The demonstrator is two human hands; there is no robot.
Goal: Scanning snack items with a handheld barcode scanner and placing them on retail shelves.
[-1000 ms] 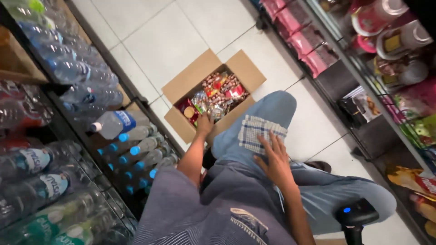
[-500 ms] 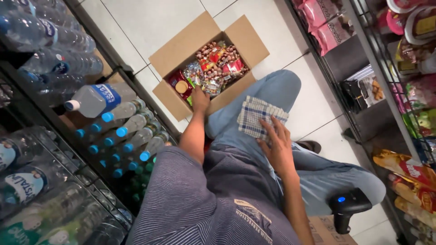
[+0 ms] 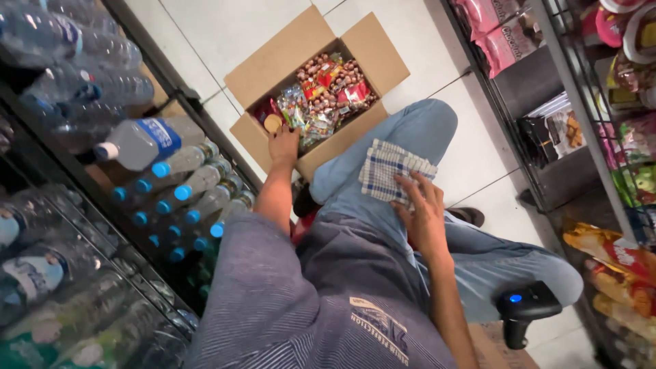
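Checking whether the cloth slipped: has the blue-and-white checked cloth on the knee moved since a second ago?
No. The blue-and-white checked cloth lies on the same spot of the jeans-clad knee, under the right hand's fingertips; only the camera shifted.

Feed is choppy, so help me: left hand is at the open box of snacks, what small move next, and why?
Probably close the left hand on a packet: it rests at the cardboard box edge, fingers on the snack packets, while the right hand pins the checked cloth.

One open brown cardboard box [image 3: 301, 61], one blue-and-white checked cloth [image 3: 393, 172] and one black handheld scanner [image 3: 523, 311] are counted.
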